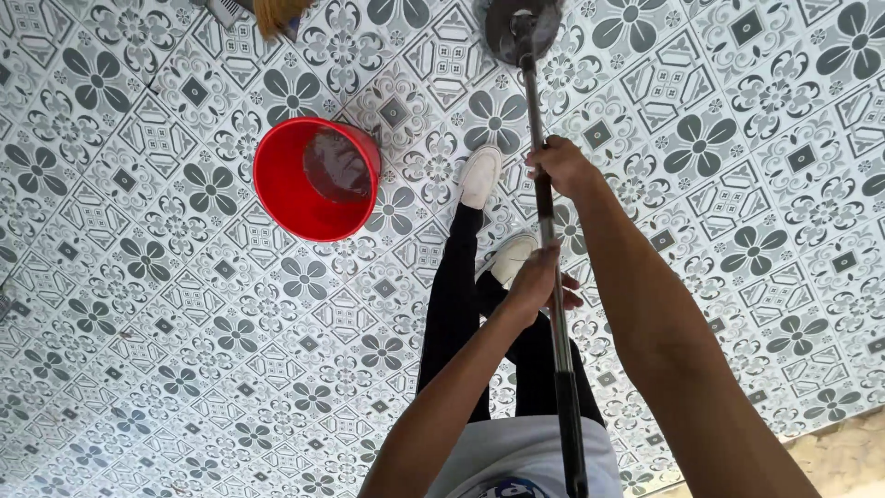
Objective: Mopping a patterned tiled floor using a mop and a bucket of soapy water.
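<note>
I hold a long metal mop pole [546, 221] with both hands. My right hand [560, 166] grips it higher up toward the head; my left hand [539, 281] grips it lower, near my body. The round grey mop head [518, 28] rests on the patterned tile floor at the top of the view. A red bucket [277, 198] with dark water in it stands on the floor to the left of the pole. My legs in black trousers and white shoes [481, 175] are below the pole.
Grey and white patterned floor tiles [138, 323] cover the whole area. A straw broom tip [277, 14] shows at the top left edge. A lighter stone-like strip [843, 461] lies at the bottom right corner.
</note>
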